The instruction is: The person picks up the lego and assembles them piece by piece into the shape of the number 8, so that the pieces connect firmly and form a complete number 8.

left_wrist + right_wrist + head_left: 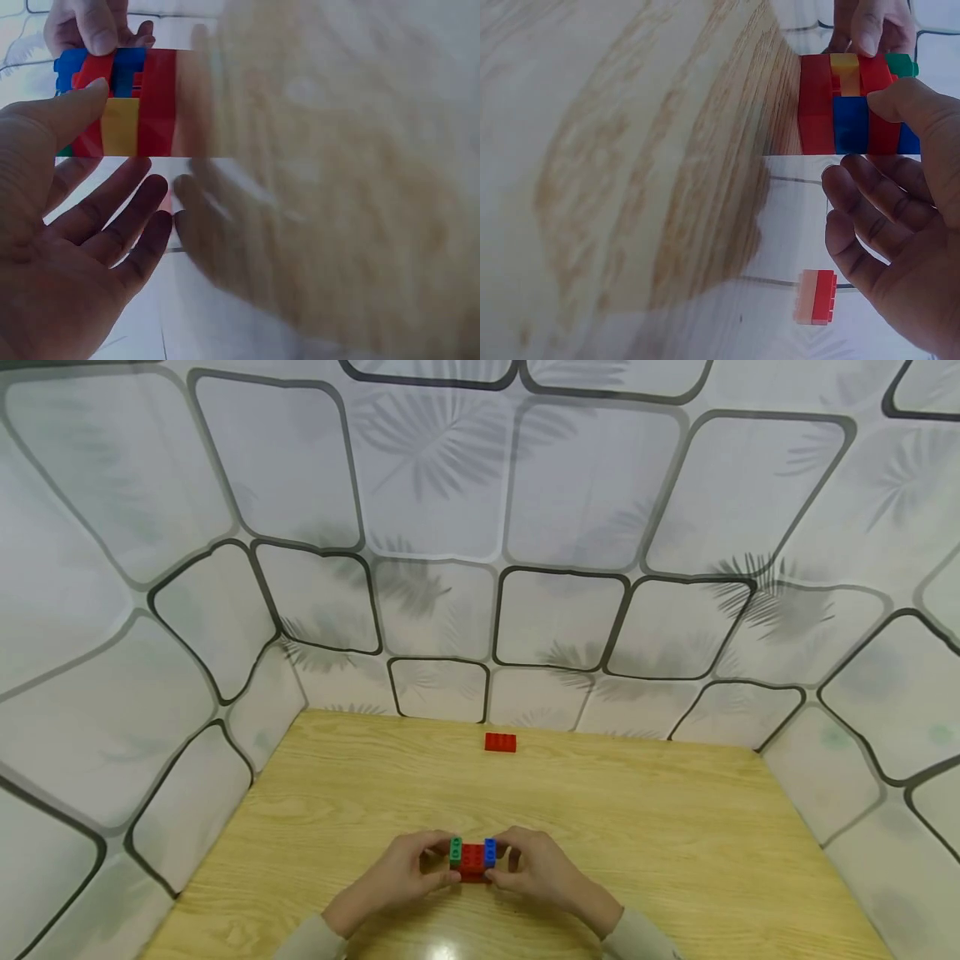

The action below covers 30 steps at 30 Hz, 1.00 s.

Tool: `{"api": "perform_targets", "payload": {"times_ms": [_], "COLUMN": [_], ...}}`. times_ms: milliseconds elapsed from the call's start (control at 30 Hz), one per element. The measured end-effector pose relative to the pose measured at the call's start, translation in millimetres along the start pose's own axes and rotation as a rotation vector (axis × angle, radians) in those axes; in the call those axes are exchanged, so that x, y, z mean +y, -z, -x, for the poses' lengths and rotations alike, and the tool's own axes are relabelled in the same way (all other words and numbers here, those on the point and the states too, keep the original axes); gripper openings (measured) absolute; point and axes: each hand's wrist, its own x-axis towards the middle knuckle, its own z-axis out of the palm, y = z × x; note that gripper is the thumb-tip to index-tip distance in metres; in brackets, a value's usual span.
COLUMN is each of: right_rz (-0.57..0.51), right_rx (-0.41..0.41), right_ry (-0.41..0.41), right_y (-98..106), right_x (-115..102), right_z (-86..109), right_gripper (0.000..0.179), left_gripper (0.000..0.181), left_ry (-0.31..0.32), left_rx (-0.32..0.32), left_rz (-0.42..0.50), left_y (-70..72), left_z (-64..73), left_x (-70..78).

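Observation:
A small stack of toy building bricks (472, 860) stands on the table near its front edge. Its bottom layer is red; above it sit a yellow brick (120, 126) and a blue brick (850, 126). Another red layer lies over these, topped by a green brick (456, 850) at the left and a blue one at the right. My left hand (405, 864) pinches the left end, thumb on the near side and a finger behind. Likewise, my right hand (542, 867) pinches the right end. In both wrist views the remaining fingers spread beside the stack.
A loose red brick (500, 742) lies at the back of the wooden table (637, 827), close to the rear wall. Patterned white cloth walls (558, 618) enclose the table at the back and both sides.

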Motion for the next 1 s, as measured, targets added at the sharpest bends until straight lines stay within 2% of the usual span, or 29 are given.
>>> {"api": "perform_targets", "payload": {"times_ms": [200,400,533,767,867,1000], "right_rz": [0.006,-0.001,0.007,0.089,0.125,0.139], "right_rx": [0.011,0.007,-0.015,-0.102,-0.077,0.002], "right_ry": [0.011,0.003,0.005,-0.085,-0.099,-0.096], "right_y": [-0.6,-0.6,2.1,21.3,32.0,42.7], "right_x": [0.7,0.6,1.2,11.7,19.7,32.7], "right_z": [-0.2,0.1,1.3,0.7,-3.4,-11.6], "right_gripper": [0.030,0.030,0.037,0.052,0.052,0.049], "left_gripper": [0.037,0.039,0.039,0.041,0.041,0.042], "left_ry": [-0.026,-0.013,-0.010,-0.011,-0.015,-0.012], "left_rx": [0.018,0.011,0.005,-0.004,-0.005,-0.001], "left_rz": [-0.004,0.007,0.018,0.017,0.007,-0.008], "left_y": [-2.7,-3.2,-3.1,-2.0,-2.1,-2.9], "left_z": [-0.4,-0.1,0.0,0.0,0.1,0.8], "left_x": [-6.0,-8.7,-9.1,-8.6,-8.6,-8.4]}}
